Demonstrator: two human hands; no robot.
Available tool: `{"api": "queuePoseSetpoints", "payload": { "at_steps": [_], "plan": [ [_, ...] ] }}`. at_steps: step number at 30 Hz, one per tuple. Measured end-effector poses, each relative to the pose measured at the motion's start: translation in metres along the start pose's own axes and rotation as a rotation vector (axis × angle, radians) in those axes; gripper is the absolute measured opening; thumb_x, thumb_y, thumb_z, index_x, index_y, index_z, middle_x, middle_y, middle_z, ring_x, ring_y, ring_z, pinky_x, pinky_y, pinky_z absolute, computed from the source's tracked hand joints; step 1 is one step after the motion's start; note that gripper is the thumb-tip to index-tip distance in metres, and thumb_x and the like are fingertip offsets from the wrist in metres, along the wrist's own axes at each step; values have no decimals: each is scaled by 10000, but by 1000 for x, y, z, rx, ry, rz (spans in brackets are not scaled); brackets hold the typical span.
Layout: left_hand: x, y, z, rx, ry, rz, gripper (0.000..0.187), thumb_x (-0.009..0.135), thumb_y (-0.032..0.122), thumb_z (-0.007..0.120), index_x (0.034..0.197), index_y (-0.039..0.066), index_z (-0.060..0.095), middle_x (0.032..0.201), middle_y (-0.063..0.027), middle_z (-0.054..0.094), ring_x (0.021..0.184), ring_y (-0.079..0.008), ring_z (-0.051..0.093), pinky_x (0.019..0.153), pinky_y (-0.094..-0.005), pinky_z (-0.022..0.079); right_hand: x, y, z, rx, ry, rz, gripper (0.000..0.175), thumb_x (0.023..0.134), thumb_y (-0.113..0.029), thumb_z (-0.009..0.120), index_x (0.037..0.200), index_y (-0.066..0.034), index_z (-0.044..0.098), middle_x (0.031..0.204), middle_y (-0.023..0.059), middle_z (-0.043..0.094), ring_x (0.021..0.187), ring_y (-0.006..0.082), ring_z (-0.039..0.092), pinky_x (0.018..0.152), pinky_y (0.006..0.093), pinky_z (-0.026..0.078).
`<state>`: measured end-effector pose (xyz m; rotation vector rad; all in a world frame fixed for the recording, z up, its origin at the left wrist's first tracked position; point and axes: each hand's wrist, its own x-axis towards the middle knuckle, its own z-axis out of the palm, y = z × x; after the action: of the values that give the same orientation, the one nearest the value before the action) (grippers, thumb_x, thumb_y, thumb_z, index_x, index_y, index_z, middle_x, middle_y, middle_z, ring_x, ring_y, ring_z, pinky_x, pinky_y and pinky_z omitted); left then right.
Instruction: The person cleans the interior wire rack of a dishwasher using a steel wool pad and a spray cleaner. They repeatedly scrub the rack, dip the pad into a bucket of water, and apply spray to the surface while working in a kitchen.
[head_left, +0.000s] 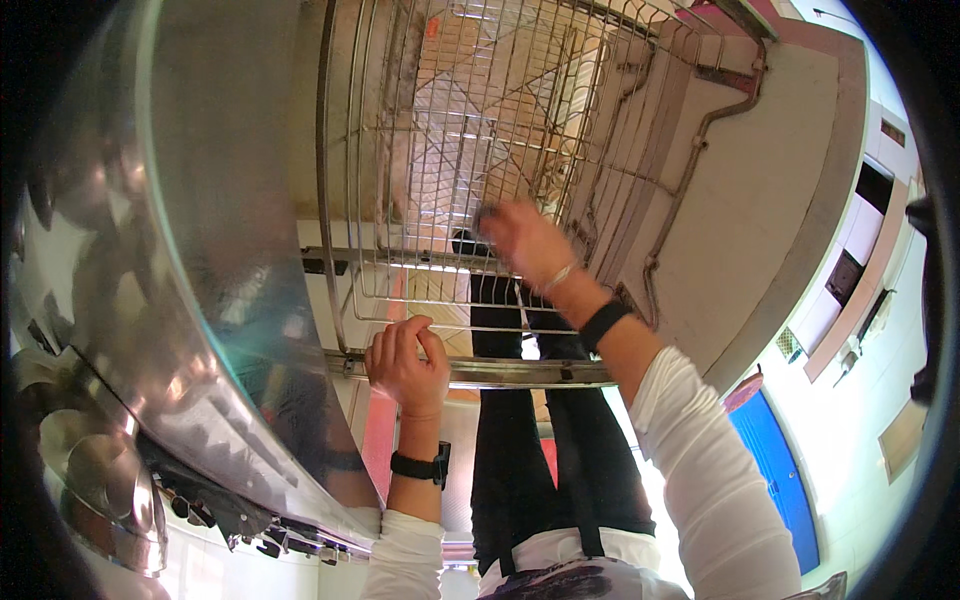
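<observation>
A wire metal pull-out basket (465, 135) stretches out before me, with a metal front rail (517, 373). At the left end of that rail, my left hand (409, 366) rests with curled fingers on the basket's near edge. My right hand (525, 240), blurred by motion, is over the middle of the wires and holds a small dark scouring pad or cloth (486, 217) in its fingertips. Whether the pad touches the wires cannot be told. Black bands are on both wrists.
A shiny metal panel (225, 247) curves along the left. On the right, a pipe (679, 195) runs down the pale cabinet wall (757, 165). Steel vessels (97, 480) stand at lower left. A blue door (776, 480) is at lower right. Tiled floor shows through the wires.
</observation>
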<state>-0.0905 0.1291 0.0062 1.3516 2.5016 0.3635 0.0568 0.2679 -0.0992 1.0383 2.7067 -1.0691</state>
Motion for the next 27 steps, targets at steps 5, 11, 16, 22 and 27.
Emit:
{"api": "queuePoseSetpoints", "payload": {
  "at_steps": [5, 11, 16, 22, 27],
  "plan": [
    [1, 0, -1, 4, 2, 8, 103, 777, 65, 600, 807, 152, 646, 727, 2, 592, 662, -219, 558, 630, -365, 419, -5, -9, -8, -38, -79, -280, 138, 800, -150, 590, 908, -74, 630, 944, 64, 543, 929, 245, 570, 755, 355, 539],
    [-5, -1, -1, -3, -9, -2, 103, 779, 80, 601, 806, 165, 653, 721, 12, 589, 655, -213, 555, 634, -358, 417, 29, 38, -16, -168, 86, -222, 127, 798, -148, 588, 895, -72, 615, 923, 87, 535, 910, 259, 574, 729, 360, 537],
    [-2, -1, -3, -12, -12, -12, 105, 783, 79, 592, 805, 164, 651, 728, 7, 596, 663, -214, 558, 639, -356, 418, 8, 5, -9, 27, -123, -228, 98, 835, -134, 586, 898, -63, 612, 882, 88, 566, 873, 270, 606, 710, 393, 543],
    [-6, -2, -2, -12, 11, 18, 102, 780, 73, 587, 803, 153, 645, 740, 7, 606, 681, -222, 570, 641, -356, 422, 46, 47, -39, -276, 78, -358, 174, 795, -172, 612, 939, -74, 603, 895, 77, 566, 849, 265, 596, 693, 369, 545],
    [-4, -3, -2, -21, 12, -1, 92, 777, 75, 590, 800, 149, 640, 744, 4, 607, 690, -227, 573, 650, -360, 427, 23, 15, -25, 47, -143, -227, 142, 831, -161, 587, 905, -45, 548, 798, 131, 553, 770, 317, 597, 687, 418, 545]
  ]
}}
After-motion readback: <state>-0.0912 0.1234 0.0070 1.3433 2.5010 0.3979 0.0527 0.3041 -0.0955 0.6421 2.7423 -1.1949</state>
